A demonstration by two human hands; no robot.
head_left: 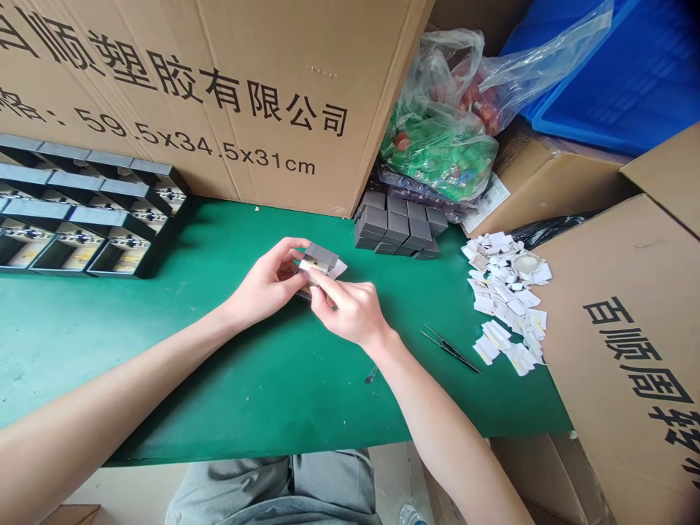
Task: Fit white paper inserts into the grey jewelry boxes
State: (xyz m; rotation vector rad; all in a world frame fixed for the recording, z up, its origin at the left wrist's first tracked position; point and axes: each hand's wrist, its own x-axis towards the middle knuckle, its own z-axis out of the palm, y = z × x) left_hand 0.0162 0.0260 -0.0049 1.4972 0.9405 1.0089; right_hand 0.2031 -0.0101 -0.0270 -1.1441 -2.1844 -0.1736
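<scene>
My left hand [267, 281] grips a small dark grey box [320, 257] by its side, with the fingers curled around it. My right hand [347, 310] pinches at the box's near face, where a white paper piece [337, 269] sticks out. Part of the box's underside is hidden by my fingers. Both hands are above a green work mat [219, 386]. Fine black tweezers [451, 350] lie on the mat to the right of my right hand, not touching it. Beyond them is a loose heap of white paper pieces [506, 299].
A block of stacked grey boxes [397, 227] stands at the mat's back edge. A black compartment tray [82, 211] holding items sits at the left. Large cardboard cartons [164, 80], plastic bags [437, 138] and a blue crate [617, 73] border the mat.
</scene>
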